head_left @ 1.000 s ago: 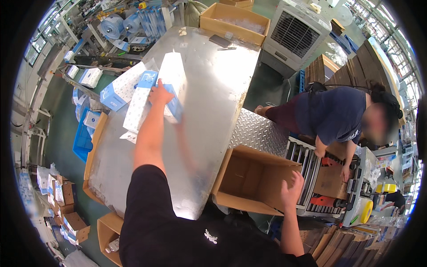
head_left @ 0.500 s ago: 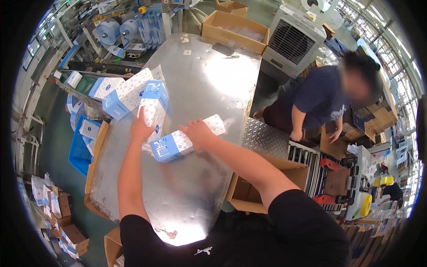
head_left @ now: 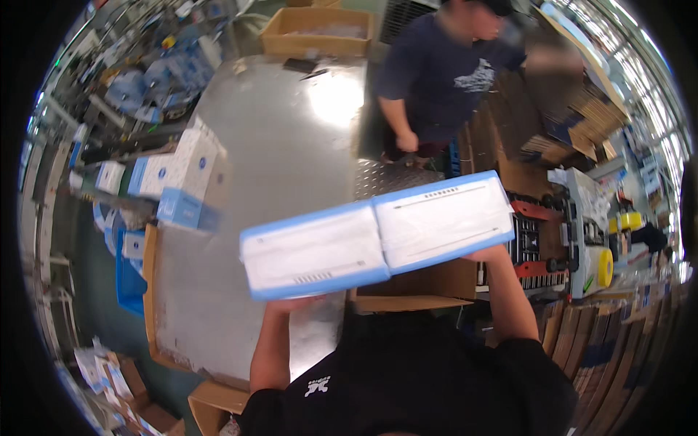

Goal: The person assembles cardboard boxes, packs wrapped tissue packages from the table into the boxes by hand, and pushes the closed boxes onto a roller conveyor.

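Two long white packs with blue edges, the left pack (head_left: 314, 251) and the right pack (head_left: 445, 222), are held up end to end in front of me, their ends touching. My left hand (head_left: 294, 303) supports the left pack from its lower edge, and my right hand (head_left: 488, 253) grips the right pack near its outer end. Most fingers of both hands are hidden behind the packs. Another blue-and-white pack (head_left: 179, 206) stays on the metal table (head_left: 254, 138) at its left edge, a second pack (head_left: 150, 176) beside it.
Under the right pack lies an open cardboard box (head_left: 414, 301). A roller conveyor (head_left: 525, 240) with red parts stands to the right. A co-worker (head_left: 429, 80) stands beyond the table. At the far end sits a carton (head_left: 318, 33); a blue bin (head_left: 129, 280) is at the left.
Both packs under my hands have been lifted off the table, turned and brought end to end toward the right. My view has shifted right. The co-worker now stands more upright, turned toward the stacked cardboard.
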Motion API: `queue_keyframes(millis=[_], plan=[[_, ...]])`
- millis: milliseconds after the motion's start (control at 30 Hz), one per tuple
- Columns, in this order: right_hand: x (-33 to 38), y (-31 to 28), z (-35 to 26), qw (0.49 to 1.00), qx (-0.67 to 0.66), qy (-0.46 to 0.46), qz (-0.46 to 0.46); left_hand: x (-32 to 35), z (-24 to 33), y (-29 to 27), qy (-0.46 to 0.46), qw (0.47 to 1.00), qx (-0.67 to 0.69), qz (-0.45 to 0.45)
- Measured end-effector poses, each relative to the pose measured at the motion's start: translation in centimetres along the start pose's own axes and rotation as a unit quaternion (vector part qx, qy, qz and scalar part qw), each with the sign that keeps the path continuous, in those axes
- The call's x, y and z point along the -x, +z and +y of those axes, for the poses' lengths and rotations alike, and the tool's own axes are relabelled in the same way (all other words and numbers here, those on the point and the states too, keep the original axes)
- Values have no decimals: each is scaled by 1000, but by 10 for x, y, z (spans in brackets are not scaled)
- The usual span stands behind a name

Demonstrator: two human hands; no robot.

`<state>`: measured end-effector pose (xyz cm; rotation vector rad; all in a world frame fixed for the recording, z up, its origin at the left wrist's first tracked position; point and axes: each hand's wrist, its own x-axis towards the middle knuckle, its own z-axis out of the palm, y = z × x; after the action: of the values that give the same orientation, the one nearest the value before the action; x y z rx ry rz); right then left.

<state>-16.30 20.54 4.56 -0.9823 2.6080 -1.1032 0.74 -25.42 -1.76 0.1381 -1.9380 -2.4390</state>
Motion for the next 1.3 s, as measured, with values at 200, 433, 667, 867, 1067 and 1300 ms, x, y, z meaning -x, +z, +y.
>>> queue_keyframes(millis=[200,433,667,867,1067,1300], plan=[[144,-57,68,909,-88,320,253,-63,59,119,101,968,-135,-187],[201,-126,4,782,23,261,565,-105,-51,197,55,817,-456,-350],[75,17,-3,985,-102,63,128,-58,-224,167,-160,475,-607,-616],[96,210,150,888,123,283,-341,-95,-102,129,35,778,-492,-389],[66,225,151,891,75,331,-303,-177,26,-140,-39,604,-770,200],[-31,142,18,992,-41,95,-76,-186,59,-102,-255,931,-190,177]])
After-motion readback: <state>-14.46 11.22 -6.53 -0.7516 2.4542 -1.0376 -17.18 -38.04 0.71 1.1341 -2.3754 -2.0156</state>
